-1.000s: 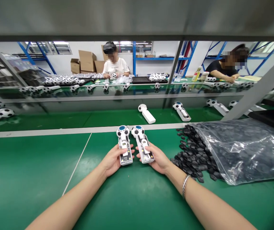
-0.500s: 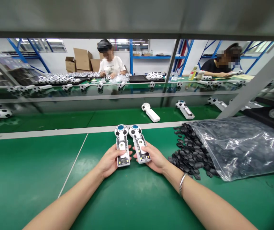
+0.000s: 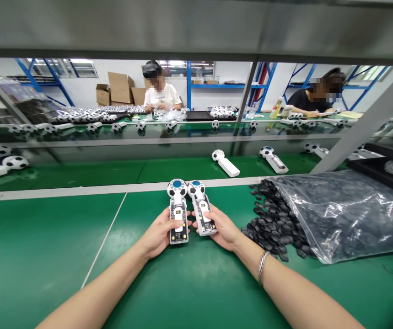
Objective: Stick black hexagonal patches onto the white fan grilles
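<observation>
In my left hand (image 3: 159, 232) is a handheld device with a soccer-ball head (image 3: 177, 197), its clear-edged handle showing a dark circuit board and a white cover strip. My left thumb presses on that strip. My right hand (image 3: 224, 228) grips a matching soccer-ball device (image 3: 200, 198), tilted a little, thumb also on its white strip. Both face up, side by side above the green work surface (image 3: 196, 283), their ball heads touching or nearly so. My fingers behind the handles are mostly hidden.
Black plastic pieces (image 3: 271, 224) spill from a clear bag (image 3: 354, 214) at right. Beyond the table edge, a green conveyor (image 3: 175, 169) carries a white soccer-ball device (image 3: 228, 166) and others. Two people sit across the line. A slanted grey post (image 3: 361, 119) stands at right.
Devices on the near conveyor have shifted to the right. The view has tipped slightly. Both hands keep their devices, the left one's now a little lower and more upright.
</observation>
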Motion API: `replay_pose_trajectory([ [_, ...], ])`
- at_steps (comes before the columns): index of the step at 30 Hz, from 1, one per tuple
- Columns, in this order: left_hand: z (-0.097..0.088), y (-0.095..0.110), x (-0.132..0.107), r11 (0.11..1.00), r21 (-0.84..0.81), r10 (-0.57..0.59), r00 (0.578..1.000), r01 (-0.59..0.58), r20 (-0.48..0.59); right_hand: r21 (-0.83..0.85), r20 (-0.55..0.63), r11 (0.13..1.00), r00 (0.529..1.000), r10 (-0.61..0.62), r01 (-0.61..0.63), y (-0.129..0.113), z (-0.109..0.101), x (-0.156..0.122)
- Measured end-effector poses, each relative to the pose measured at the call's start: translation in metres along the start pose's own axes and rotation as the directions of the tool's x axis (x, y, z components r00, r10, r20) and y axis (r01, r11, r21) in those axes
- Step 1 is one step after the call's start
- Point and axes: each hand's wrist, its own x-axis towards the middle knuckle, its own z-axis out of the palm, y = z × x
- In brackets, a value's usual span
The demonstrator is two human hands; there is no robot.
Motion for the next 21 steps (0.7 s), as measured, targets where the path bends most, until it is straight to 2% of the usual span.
replay_pose_trajectory([
  [11, -0.002, -0.0004, 0.0025, 0.999, -0.035, -0.022, 1.0, 0.022, -0.008, -0.025, -0.036, 1.0, 0.999, 0.018, -0.019, -0.0012, -0.0005, -0.0006],
  [21, -0.0047, -0.0021, 0.0027, 0.989, -0.146, -0.029, 0.996, 0.017, -0.085, -0.011, -0.046, 1.0, 0.999, 0.017, -0.017, 0.0035, -0.0038, 0.0014],
])
